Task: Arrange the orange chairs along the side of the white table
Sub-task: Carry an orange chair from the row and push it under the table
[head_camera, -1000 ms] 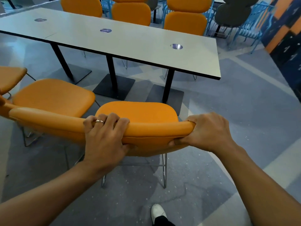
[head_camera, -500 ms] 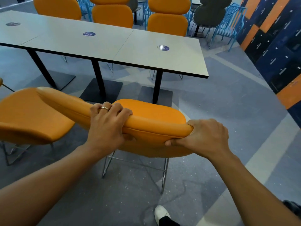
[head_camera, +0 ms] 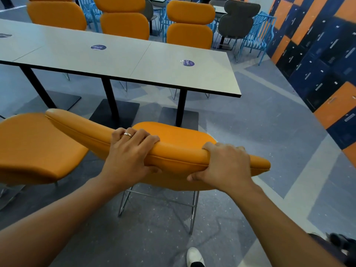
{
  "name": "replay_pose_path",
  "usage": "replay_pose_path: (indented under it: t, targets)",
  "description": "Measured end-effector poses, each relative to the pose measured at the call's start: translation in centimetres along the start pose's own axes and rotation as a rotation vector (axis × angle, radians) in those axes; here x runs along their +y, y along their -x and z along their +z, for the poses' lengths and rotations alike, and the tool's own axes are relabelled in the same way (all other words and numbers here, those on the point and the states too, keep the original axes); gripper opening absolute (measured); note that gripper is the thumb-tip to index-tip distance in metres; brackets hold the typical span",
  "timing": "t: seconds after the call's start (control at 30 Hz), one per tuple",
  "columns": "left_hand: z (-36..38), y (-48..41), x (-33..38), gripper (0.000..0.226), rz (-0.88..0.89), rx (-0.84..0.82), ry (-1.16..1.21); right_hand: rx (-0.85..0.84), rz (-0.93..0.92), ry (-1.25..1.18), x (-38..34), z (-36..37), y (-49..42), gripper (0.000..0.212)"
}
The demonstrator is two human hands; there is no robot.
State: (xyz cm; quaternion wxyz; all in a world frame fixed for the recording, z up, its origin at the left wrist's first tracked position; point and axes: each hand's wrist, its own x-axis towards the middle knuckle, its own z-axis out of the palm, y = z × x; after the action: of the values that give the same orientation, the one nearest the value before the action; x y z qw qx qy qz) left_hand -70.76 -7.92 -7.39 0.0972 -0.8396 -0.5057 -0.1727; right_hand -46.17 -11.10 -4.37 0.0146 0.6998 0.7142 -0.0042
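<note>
Right of the neighbouring chair [head_camera: 36,147], the left hand [head_camera: 131,154] still clasps the backrest of the orange chair [head_camera: 179,154]; the right hand [head_camera: 226,165], earlier at its tip, now grips further inward. The chair stands near the white desk [head_camera: 163,74].

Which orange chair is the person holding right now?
The padded orange chair nearest the camera: left hand and right hand grip its backrest. The other orange chairs stand untouched.
</note>
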Motion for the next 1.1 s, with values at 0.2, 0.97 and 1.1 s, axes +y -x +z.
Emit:
replay_pose_path:
  t: [0.2,0.97,1.1]
  targets:
    - [-0.9,0.6,-3.0,0.093,-0.100,-0.082,-0.011,0.055,0.020,0.019,-2.3,0.2,-0.4,0.080]
    - [3.3,-7.5,-5.0,0.072,-0.062,0.105,0.052,0.199,-0.027,-0.006,2.6,0.0,-9.2,0.077]
    - [3.9,-9.5,-6.2,0.073,-0.080,0.102,0.037,0.211,-0.028,-0.007,2.4,-0.3,-11.2,0.074]
